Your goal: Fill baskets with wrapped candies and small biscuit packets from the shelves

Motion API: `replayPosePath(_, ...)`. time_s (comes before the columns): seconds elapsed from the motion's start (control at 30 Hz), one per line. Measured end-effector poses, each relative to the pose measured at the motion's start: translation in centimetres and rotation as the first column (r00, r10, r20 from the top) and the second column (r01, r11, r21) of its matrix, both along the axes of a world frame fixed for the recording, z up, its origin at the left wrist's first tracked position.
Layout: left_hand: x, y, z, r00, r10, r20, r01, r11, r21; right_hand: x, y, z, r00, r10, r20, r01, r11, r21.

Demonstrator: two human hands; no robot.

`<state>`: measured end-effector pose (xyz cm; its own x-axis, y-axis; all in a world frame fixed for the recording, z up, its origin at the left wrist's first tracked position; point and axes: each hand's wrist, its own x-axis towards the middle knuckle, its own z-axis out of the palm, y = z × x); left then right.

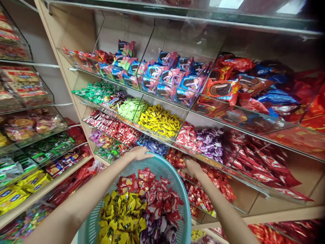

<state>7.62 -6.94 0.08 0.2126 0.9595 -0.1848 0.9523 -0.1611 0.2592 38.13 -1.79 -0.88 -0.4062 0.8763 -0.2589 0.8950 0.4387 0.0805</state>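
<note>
My left hand (pixel 140 153) grips the far rim of a teal plastic basket (pixel 182 203) held in front of me. The basket holds several wrapped sweets: yellow ones (pixel 119 213) at the left, red-and-white ones (pixel 162 200) at the right, and some purple-and-white ones near the bottom. My right hand (pixel 192 166) reaches into a clear shelf bin of small red packets (pixel 177 157); its fingers are buried among them, so I cannot see whether they hold any.
Tiered clear acrylic bins fill the wooden shelving ahead: yellow candies (pixel 159 120), green ones (pixel 130 107), red-white and purple sweets (pixel 200 139), cookie packs (pixel 167 79) above. Another shelf unit (pixel 27 135) with packets stands at the left.
</note>
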Motion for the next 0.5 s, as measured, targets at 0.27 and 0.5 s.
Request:
replayPosePath(0.27, 0.2, -0.2, 0.3, 1.000, 0.019, 0.019, -0.019, 1.000, -0.007, -0.5, -5.9, 4.3, 0.966, 0.152, -0.211, -0.157, 0.988, -0.010)
replayPosePath(0.5, 0.3, -0.5, 0.3, 1.000, 0.026, 0.010, -0.026, 1.000, 0.006, -12.4, -8.2, 0.5, 0.802, 0.493, -0.336, -0.533, 0.846, -0.031)
